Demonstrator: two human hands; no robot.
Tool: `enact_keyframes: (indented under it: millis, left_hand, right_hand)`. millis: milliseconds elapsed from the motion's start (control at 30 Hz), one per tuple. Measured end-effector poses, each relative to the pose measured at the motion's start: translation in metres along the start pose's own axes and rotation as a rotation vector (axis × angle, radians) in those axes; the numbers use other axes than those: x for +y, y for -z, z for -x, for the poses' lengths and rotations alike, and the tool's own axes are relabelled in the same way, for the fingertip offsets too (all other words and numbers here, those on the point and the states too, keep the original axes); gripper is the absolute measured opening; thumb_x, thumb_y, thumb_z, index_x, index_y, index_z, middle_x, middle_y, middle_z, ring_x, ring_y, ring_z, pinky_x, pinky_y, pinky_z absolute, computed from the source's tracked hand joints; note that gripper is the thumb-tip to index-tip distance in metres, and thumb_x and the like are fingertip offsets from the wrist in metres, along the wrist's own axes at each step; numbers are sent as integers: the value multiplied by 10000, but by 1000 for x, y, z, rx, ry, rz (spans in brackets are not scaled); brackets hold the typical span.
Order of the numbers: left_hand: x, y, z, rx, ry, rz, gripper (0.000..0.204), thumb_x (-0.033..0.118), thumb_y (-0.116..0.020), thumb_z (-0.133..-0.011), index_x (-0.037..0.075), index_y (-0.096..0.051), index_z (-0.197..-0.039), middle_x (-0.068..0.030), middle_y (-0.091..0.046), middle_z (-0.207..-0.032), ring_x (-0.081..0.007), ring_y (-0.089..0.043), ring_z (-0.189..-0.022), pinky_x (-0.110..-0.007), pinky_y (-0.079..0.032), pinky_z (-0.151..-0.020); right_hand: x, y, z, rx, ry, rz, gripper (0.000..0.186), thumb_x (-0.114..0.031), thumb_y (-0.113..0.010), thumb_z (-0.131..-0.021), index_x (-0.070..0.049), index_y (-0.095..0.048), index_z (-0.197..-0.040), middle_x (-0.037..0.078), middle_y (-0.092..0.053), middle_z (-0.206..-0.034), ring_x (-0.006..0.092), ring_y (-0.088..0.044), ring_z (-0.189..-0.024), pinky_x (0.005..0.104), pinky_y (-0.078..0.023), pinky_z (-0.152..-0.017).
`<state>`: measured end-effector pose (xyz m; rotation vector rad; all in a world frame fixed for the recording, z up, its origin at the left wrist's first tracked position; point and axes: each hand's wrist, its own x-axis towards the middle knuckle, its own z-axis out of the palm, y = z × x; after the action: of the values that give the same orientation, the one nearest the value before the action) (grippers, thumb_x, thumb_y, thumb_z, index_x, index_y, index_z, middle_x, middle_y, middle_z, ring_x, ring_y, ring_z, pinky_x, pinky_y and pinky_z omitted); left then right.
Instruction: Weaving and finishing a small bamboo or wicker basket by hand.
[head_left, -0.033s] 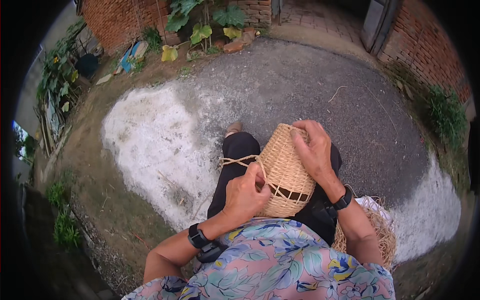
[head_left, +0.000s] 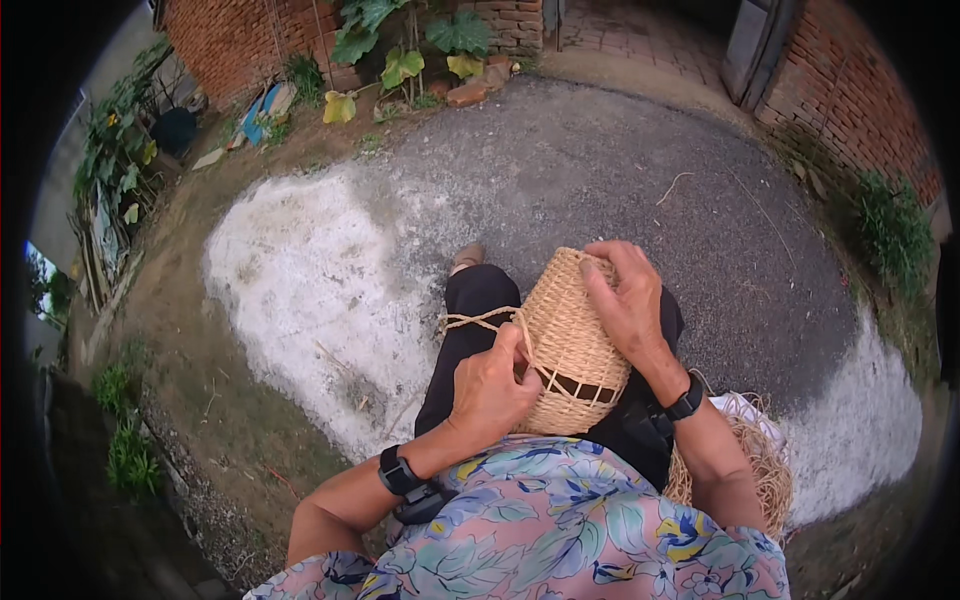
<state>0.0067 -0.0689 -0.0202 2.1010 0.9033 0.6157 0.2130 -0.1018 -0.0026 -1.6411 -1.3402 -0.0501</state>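
Observation:
A woven straw basket (head_left: 570, 320) rests on my lap across my dark trousers (head_left: 462, 360), with an open band crossed by thin strands near its lower part. My left hand (head_left: 492, 390) is closed at the basket's left side, pinching a twisted straw cord (head_left: 475, 322) that runs out to the left in a loop. My right hand (head_left: 628, 305) grips the basket's upper right, thumb on the woven face and fingers over the rim. Both wrists carry black bands.
A tangled heap of straw cord (head_left: 750, 460) lies by my right side. Around me are grey and whitish paved ground (head_left: 680, 180), brick walls (head_left: 850, 110), a doorway with a metal door (head_left: 750, 50), leafy plants (head_left: 400, 60) and weeds at the edges.

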Motion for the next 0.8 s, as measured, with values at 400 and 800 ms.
enact_keyframes:
  millis: [400, 800]
  left_hand:
    - [-15, 25, -9, -307, 304, 720, 364, 11, -693, -863, 62, -459, -1137, -26, -611, -791, -75, -592, -660, -223, -489, -577]
    - [-90, 47, -2, -11, 382, 482, 105, 78, -703, -862, 25, -638, -926, -35, -648, -750, -98, -617, -638, -251, -534, -587]
  right_hand:
    - [12, -4, 1, 0, -1, -8, 168, -141, -639, -866, -27, -657, -988, 131, -667, -951, 310, -620, -919, 410, -475, -825]
    - [14, -3, 7, -20, -67, -49, 174, -136, -630, -893, -9, -656, -1010, 134, -675, -974, 289, -625, -920, 386, -487, -818]
